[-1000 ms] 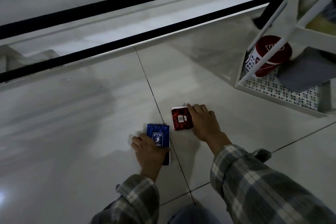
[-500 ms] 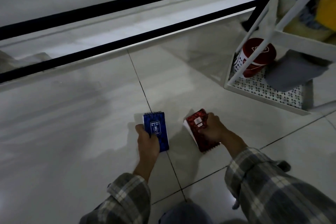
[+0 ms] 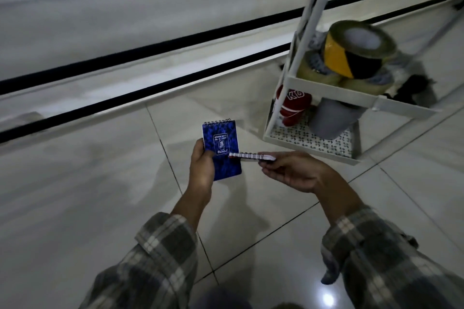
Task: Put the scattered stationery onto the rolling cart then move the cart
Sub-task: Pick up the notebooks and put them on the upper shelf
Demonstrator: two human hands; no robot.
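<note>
hands hold one notebook each above the tiled floor (image 3: 100, 183). the left hand (image 3: 200, 170) grips the blue notebook (image 3: 222, 143) by its lower left edge, thumb curled over the cover, with the spiral binding at twelve o'clock. the right hand (image 3: 288, 173), at three o'clock of it, pinches the second notebook (image 3: 251, 156) flat and edge-on, so only its spiral and a strip of red show; that spiral end overlaps the blue cover. the white cart (image 3: 326, 91) stands at two o'clock of the hands, near but apart. its upper shelf carries rolls of tape (image 3: 356, 55), one yellow and black. the bottom shelf holds a red cup (image 3: 293, 105) and a grey cloth (image 3: 331, 120).
</note>
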